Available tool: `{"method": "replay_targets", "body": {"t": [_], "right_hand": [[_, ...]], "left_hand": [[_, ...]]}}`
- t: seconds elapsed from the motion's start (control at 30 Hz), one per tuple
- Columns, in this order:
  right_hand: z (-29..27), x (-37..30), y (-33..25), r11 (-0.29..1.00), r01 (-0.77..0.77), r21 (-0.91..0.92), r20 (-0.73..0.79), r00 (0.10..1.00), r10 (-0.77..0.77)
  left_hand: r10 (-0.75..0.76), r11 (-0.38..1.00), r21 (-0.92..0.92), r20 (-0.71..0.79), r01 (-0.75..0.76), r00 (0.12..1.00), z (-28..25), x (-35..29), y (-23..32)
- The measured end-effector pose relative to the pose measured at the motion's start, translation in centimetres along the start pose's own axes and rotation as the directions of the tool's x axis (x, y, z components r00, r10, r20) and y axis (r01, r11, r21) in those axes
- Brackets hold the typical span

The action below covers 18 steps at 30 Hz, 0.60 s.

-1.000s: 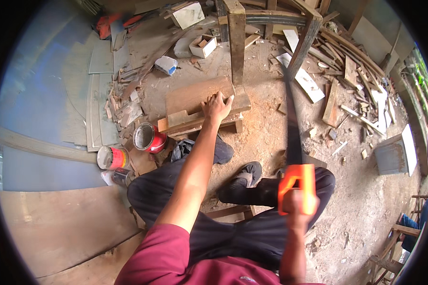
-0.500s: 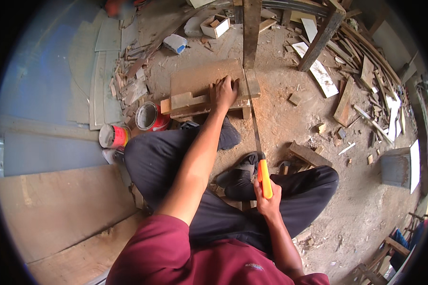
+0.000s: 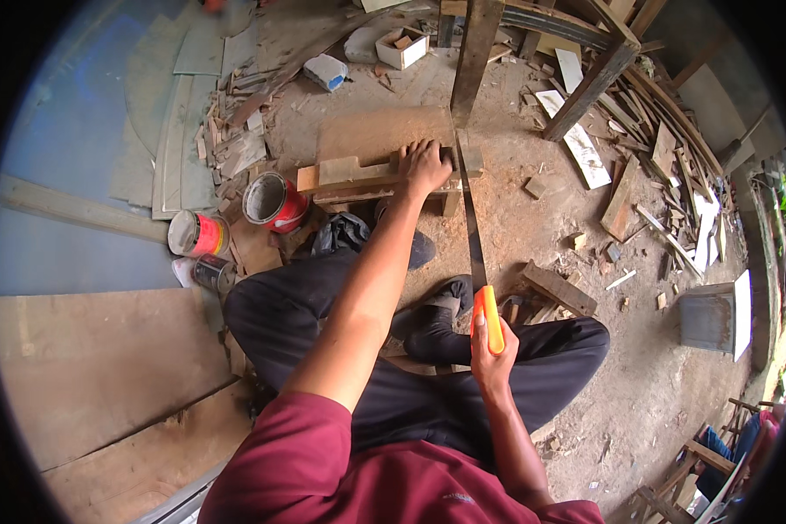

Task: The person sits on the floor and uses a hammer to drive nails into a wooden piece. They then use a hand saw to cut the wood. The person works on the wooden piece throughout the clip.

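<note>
My right hand (image 3: 494, 356) is wrapped round the orange and yellow handle of a handsaw (image 3: 472, 229). The long dark blade points away from me, and its far part lies at the right end of a low wooden bench (image 3: 384, 129). On the bench's near side rests a notched piece of wood (image 3: 339, 171). My left hand (image 3: 424, 166) presses down on this wood with curled fingers, just left of the blade. Whether the teeth are inside the wood is hard to see. Sawdust covers the ground beside the bench.
Red paint cans (image 3: 275, 203) and a dark tin (image 3: 212, 272) stand left of my knee. An upright post (image 3: 476, 65) rises behind the bench. Wood scraps (image 3: 624, 196) lie at the right, near a grey bin (image 3: 716, 316). Large boards (image 3: 113, 367) lie at the lower left.
The view has shifted slightly, showing more of the cans. Against the bench, my left hand sits a little farther right, closer to the blade. My right hand keeps its hold on the handsaw.
</note>
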State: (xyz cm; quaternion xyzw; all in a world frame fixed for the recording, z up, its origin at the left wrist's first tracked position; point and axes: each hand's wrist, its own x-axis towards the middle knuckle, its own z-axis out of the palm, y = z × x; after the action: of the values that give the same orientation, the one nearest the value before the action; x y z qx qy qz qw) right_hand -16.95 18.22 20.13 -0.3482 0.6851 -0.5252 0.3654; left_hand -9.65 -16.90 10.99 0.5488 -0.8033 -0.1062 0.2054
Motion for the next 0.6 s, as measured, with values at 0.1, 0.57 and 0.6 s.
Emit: {"method": "replay_targets", "body": {"t": [0.1,0.57,0.6], "right_hand": [[0.6,-0.1,-0.5,1.0,0.017,0.014,-0.031,0.999,-0.017],[0.5,-0.8,-1.4,0.986,0.024,-0.163,-0.016,1.0,-0.027],[0.5,-0.8,-1.6,0.987,0.027,-0.161,-0.015,0.999,-0.03]], "left_hand": [[-0.006,1.0,-0.013,0.005,0.006,1.0,0.0,-0.3,0.5],[0.008,0.999,0.045,-0.024,-0.007,1.0,-0.7,-0.8,1.2],[0.019,0.999,0.047,-0.041,-0.017,0.999,-0.6,-0.9,1.1]]}}
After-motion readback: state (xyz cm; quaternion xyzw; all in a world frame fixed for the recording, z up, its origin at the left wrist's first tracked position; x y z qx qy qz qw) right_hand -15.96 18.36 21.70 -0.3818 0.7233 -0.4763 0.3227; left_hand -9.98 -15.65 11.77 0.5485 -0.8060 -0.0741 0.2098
